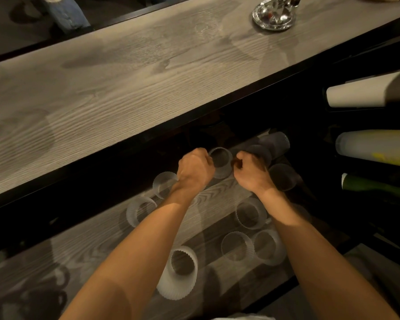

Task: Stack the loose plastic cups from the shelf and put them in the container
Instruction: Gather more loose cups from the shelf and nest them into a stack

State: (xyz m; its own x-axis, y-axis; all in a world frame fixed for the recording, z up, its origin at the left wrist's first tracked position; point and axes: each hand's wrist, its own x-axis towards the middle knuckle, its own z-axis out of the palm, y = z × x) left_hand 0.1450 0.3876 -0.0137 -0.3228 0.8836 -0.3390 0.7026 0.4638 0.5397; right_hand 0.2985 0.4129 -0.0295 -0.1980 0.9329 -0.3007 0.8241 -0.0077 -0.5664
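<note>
Several translucent ribbed plastic cups stand loose on the lower wooden shelf (102, 245). My left hand (194, 169) is closed on the rim of one cup (222, 163) at the back of the shelf. My right hand (252, 172) is closed on a dark stack of cups (270, 146) lying on its side just right of that cup. Other loose cups sit at the left (140, 210), near front (181, 272) and right (251, 214), (237, 247), (269, 247).
A grey wooden counter top (125, 88) overhangs the shelf, with a glass dish (274, 16) on it at the back right. To the right, rolled items lie in dark compartments: white (358, 94), yellowish (374, 146) and green (376, 185).
</note>
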